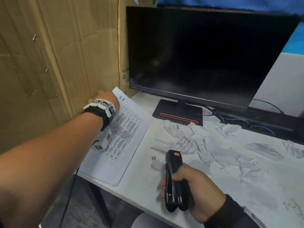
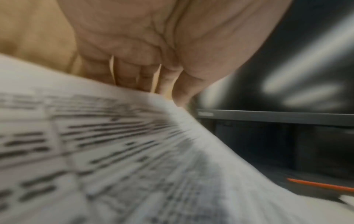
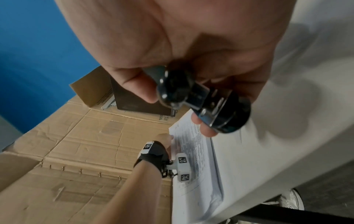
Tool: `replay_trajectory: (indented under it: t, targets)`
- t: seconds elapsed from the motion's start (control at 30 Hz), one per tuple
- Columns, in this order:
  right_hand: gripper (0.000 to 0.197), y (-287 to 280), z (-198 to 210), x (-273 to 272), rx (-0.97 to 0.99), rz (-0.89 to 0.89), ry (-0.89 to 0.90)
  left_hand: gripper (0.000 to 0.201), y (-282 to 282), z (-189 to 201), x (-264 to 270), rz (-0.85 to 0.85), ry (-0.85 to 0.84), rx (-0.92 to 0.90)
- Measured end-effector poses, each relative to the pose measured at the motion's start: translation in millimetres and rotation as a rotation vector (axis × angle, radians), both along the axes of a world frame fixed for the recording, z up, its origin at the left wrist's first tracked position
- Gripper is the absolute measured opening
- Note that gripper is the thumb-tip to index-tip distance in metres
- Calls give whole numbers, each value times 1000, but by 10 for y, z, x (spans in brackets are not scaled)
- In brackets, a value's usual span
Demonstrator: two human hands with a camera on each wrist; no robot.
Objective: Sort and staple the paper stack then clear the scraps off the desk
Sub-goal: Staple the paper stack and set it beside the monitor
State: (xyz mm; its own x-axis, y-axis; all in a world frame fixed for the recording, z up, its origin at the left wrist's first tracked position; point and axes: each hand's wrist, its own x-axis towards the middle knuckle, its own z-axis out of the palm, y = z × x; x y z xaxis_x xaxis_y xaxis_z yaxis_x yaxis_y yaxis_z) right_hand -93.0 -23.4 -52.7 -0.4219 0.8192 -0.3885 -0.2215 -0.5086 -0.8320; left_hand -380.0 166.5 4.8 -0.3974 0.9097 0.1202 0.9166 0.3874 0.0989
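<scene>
The left forearm fills the near corner of the head view, reaching to about ten o'clock, where the left hand point(image 1: 102, 96) holds the far top corner of the paper stack point(image 1: 118, 139) against the cardboard wall point(image 1: 49, 63); the left wrist view shows the fingers curled behind the lifted corner with the thumb in front, pinching the sheets. At five o'clock the right hand point(image 1: 194, 193) is clamped round a black stapler point(image 1: 174, 180), nose pointing away toward twelve o'clock, raised over the tabletop point(image 1: 141, 162) and not yet at the paper. The stack lies along the left edge of the tabletop, at nine o'clock from the stapler. Crumpled and torn scraps point(image 1: 213, 145) spread from one to three o'clock, in front of a dark monitor point(image 1: 205, 55).

To staple well, it seems best to keep the corner pinched and square, slide the open mouth of the stapler fully over that corner, then squeeze once, firmly, so no sheets slip out of line.

Handwritten "HR" point(image 1: 122, 98) tops the first page; the printed table below is too blurred to read
</scene>
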Motion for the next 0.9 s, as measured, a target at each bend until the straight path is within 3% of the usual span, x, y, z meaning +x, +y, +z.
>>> replay_trajectory:
  t: [0.1, 0.2, 0.3, 0.4, 0.5, 0.73, 0.8, 0.9]
  targets:
    - [50, 54, 26, -16, 8, -13, 4, 51, -382, -144, 414, -140, 71, -76]
    - [42, 110, 63, -25, 31, -47, -53, 79, -854, -368, 667, -325, -51, -427]
    - [37, 138, 92, -35, 64, -59, -120, 83, -989, -472, 609, -400, -89, -611]
    - [17, 147, 125, -42, 59, -103, -136, 86, -985, -420, 528, -421, -102, -599]
    - [26, 133, 141, -23, 53, -128, -146, 88, -1036, -408, 554, -470, -57, -617]
    - [10, 67, 141, 17, 12, -184, -125, 85, -1073, -307, 618, -473, -22, -618]
    - [11, 45, 127, 33, -8, -211, -108, 74, -1097, -224, 633, -452, -76, -536]
    - [21, 32, 102, 56, -12, -235, -78, 59, -1306, -133, 824, -467, -306, -155]
